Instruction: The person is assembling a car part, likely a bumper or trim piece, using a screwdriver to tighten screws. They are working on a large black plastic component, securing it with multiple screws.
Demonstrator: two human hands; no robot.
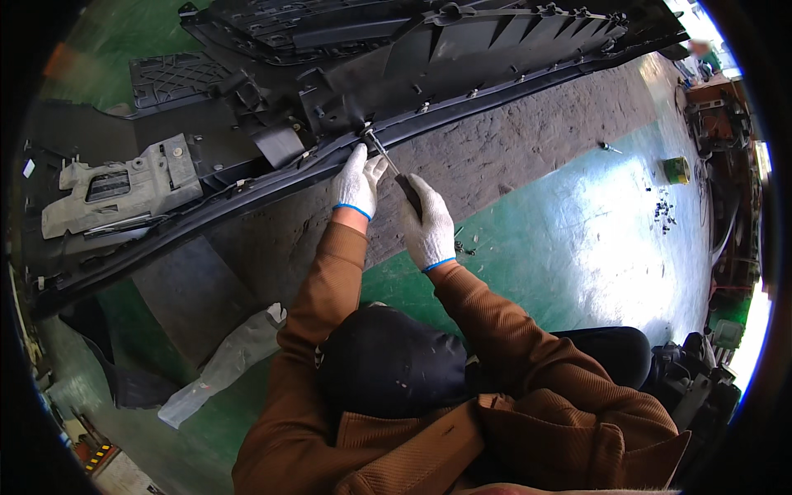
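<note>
My right hand (427,224), in a white knit glove with a blue cuff, is closed round the dark handle of a screwdriver (385,154). Its metal shaft slants up and left to a small pale fastener (367,129) on a large black plastic panel (462,62). Close beside the shaft's tip, my left hand (356,183), gloved alike, rests at the panel's near edge. Its fingers point toward the fastener, with the thumb apart and nothing seen in them. More fasteners (425,108) run in a row along the panel.
A grey, dusty bracket (124,188) lies on the panel's left part. Brown matting (528,148) spreads under it on the green floor. A clear plastic bag (231,356) lies near left. Scattered small dark parts (662,210) and a yellow-green can (676,171) are at right.
</note>
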